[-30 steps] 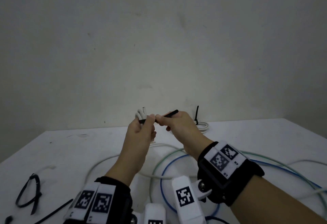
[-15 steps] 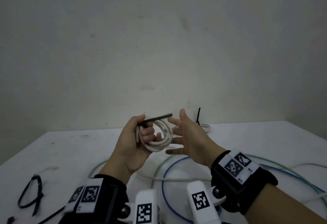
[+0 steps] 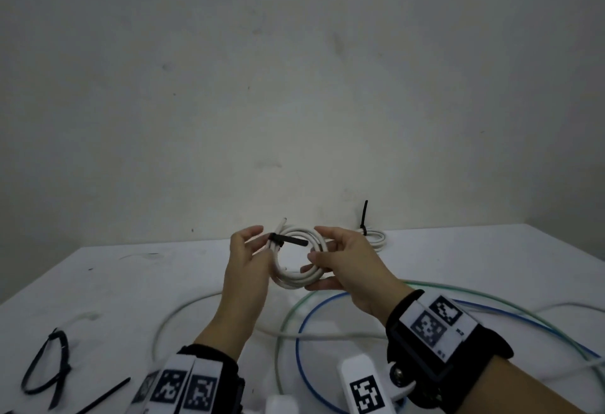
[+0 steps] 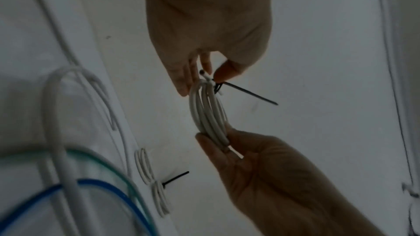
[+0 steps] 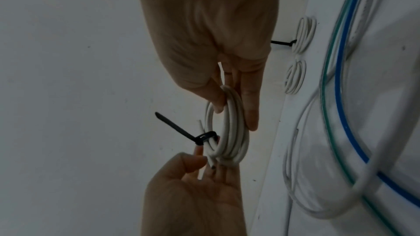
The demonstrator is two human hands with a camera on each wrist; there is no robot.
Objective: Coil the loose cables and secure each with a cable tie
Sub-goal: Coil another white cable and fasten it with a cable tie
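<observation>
A small white cable coil [image 3: 296, 277] is held up above the table, bound at its upper left by a black cable tie [image 3: 288, 239] whose tail sticks out to the right. My left hand [image 3: 262, 243] pinches the coil at the tie, thumb on one side and fingers on the other [image 4: 184, 82]. My right hand [image 3: 314, 266] pinches the opposite side of the coil [image 5: 229, 114] between thumb and fingers [image 5: 250, 114]. The coil's two cut ends poke out beside the tie [image 5: 202, 137].
A second white coil [image 3: 373, 237] with an upright black tie [image 3: 364, 214] lies at the back of the white table [image 3: 131, 282]. Loose white [image 3: 183, 312], green [image 3: 288, 315] and blue [image 3: 302, 348] cables sprawl below my hands. Spare black ties [image 3: 45, 367] lie front left.
My right hand let go of the tie's tail, opened, and now grips the coil's right side. The coil has turned to face me; my left hand still holds it.
</observation>
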